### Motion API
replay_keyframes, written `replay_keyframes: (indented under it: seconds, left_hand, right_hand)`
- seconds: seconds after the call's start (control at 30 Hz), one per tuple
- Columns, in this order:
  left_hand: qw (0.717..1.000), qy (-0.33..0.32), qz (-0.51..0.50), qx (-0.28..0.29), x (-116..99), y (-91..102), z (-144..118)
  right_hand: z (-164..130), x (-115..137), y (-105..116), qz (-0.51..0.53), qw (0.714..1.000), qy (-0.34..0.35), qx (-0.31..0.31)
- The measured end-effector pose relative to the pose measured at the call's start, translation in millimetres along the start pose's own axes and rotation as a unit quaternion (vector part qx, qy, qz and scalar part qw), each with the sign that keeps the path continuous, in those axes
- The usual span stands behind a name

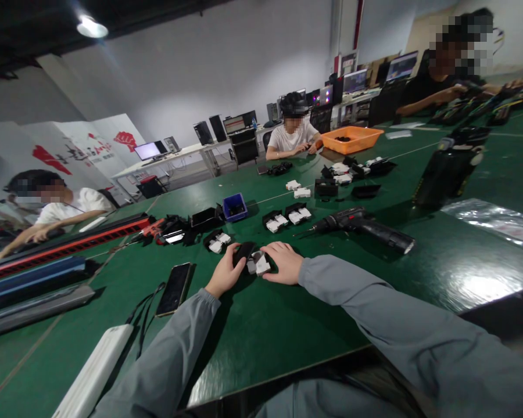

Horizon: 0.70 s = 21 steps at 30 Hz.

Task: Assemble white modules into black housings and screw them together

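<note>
A small black-and-white plastic part (260, 264) is between my two hands, close to the green tabletop. My left hand (226, 270) grips its black side, thumb at the front and fingers behind. From the right, my right hand (284, 263) curls around the white side, with the thumb low and the fingers over the top edge. Just beyond my left hand lies a similar black-and-white part (218, 241). Two more parts of that kind, a left one (275, 221) and a right one (298, 214), sit farther back.
A black power drill (357, 225) lies right of my hands. Near my left forearm are a phone (174, 288) and a white power bank (96, 371). A blue bin (235, 208), an orange tray (353, 139) and a dark bottle (448, 168) stand farther off. Several people sit around the table.
</note>
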<state>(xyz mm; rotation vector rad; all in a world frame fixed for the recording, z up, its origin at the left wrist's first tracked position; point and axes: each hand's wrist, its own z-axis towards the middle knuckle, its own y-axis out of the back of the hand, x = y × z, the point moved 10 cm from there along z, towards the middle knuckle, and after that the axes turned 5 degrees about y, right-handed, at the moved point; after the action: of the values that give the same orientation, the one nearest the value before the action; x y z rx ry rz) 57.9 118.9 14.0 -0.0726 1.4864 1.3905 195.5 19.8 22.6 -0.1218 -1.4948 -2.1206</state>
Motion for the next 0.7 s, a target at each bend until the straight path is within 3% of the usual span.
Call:
replay_keyframes:
  seconds: [0.17,0.27,0.47,0.7]
  left_hand:
    - [0.997,-0.045,-0.037,0.054,-11.1,-8.2,-3.3]
    - [0.998,-0.028,-0.007,0.061,-7.6,-10.4,-2.3]
    - [0.998,0.028,-0.052,0.021,3.4,-2.0,2.4]
    - [0.98,0.087,-0.169,-0.05,31.0,16.2,12.6]
  right_hand:
    - [5.1,2.4,-4.6,0.018,1.0,0.011,0.012]
    - [6.0,2.4,-3.2,0.002,1.0,0.016,0.015]
    - [0.7,13.9,-0.8,-0.033,0.999,0.031,0.021]
    - [-7.1,64.4,-9.5,-0.012,0.988,0.139,0.062]
